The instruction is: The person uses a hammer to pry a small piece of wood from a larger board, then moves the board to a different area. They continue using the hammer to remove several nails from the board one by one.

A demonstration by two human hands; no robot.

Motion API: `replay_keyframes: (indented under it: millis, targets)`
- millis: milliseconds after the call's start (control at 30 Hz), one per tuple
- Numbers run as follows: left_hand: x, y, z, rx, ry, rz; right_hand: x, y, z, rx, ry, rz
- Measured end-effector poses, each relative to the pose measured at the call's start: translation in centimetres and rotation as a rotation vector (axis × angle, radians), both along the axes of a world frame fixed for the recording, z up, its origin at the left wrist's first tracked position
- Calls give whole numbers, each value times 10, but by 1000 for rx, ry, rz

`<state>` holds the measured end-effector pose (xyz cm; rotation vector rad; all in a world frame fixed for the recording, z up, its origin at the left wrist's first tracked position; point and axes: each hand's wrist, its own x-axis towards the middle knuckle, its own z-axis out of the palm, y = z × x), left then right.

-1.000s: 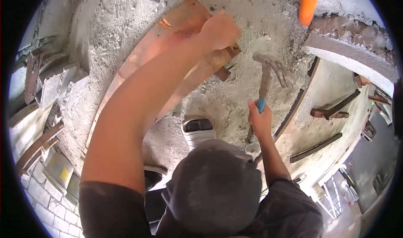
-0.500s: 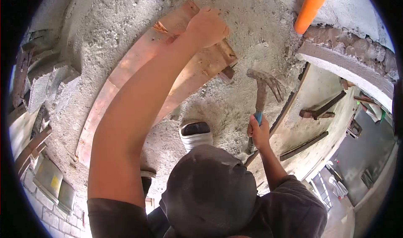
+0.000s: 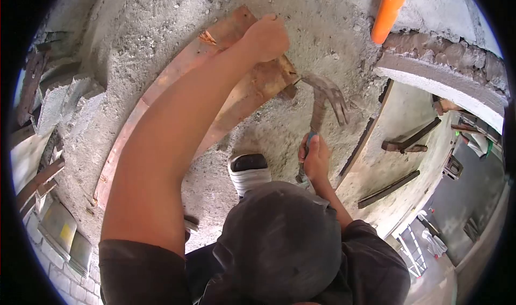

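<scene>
My left hand [image 3: 267,38] is closed over the far end of a long reddish wooden board [image 3: 246,95], its fingertips hidden from this view. The board slants across the rough ground, with a splintered spot near its far end. A claw hammer [image 3: 318,108] is in my right hand [image 3: 316,157], fingers wrapped round the blue part of its handle. The hammer's striking face is right at the board's right corner, where a small nail [image 3: 296,80] sticks out. Under that corner shows a dark bit of wood [image 3: 288,92].
An orange pipe [image 3: 391,12] stands at the upper right above a concrete ledge [image 3: 441,79]. Right of me, dark wood pieces [image 3: 411,135] lie on a pale panel [image 3: 400,170]. Broken blocks [image 3: 70,103] are piled at left. My shoe [image 3: 250,168] is close to the board.
My right hand has brought the hammer left and slightly up, its head now at the board's corner. My left hand keeps its hold on the board.
</scene>
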<state>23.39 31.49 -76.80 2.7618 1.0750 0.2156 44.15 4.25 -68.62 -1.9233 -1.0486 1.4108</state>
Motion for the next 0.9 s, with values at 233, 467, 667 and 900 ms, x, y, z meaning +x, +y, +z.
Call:
replay_keyframes:
  millis: [233, 467, 667, 900]
  targets:
    - [1, 5, -2, -22, -26, -119, -12, 5, 7, 46, 51, -147]
    - [6, 4, 16, -105, 168, -29, -12, 8, 3, 39, -271, 39]
    - [2, 3, 17, -164, 17, -51, -17, -6, -35, 234, -426, 78]
    - [6, 6, 5, -127, 96, -20, -12, -9, -33, 269, -304, 51]
